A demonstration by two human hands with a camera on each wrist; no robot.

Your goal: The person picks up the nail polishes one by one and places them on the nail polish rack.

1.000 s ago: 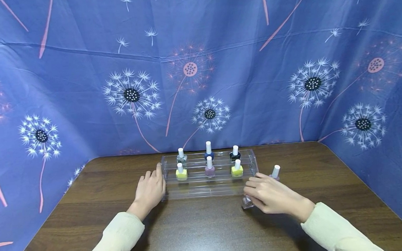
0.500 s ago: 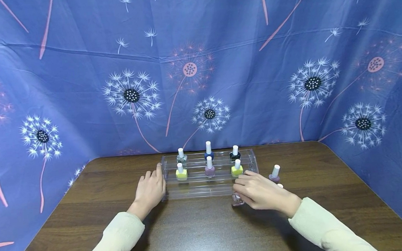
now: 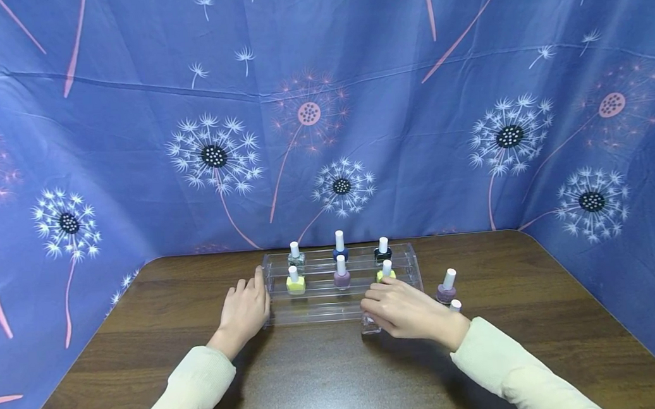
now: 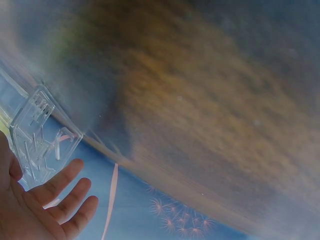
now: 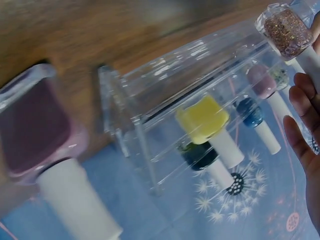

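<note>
My right hand (image 3: 406, 310) holds a glittery nail polish bottle (image 5: 287, 32) by its white cap, just in front of the rack's lowest tier. The clear stepped display rack (image 3: 314, 310) stands at the table's back. Against its left end rests my left hand (image 3: 240, 309), index finger extended along the side; the left wrist view shows the other fingers (image 4: 75, 200) loosely stretched. On the middle tier stand a yellow bottle (image 3: 296, 285), a mauve bottle (image 3: 342, 280) and another yellow bottle (image 5: 205, 120), partly hidden by my right hand in the head view.
The top tier carries a silvery glitter bottle (image 3: 296, 257), a blue bottle (image 3: 340, 253) and a black bottle (image 3: 383, 253). Right of the rack stand a mauve bottle (image 3: 446, 293) and a white cap (image 3: 455, 305), its bottle hidden behind my wrist. A blue dandelion curtain (image 3: 322, 135) hangs behind.
My right hand has moved left along the rack's front with the glitter nail polish bottle, uncovering the mauve bottle on the right. My left hand has stayed at the rack's end.
</note>
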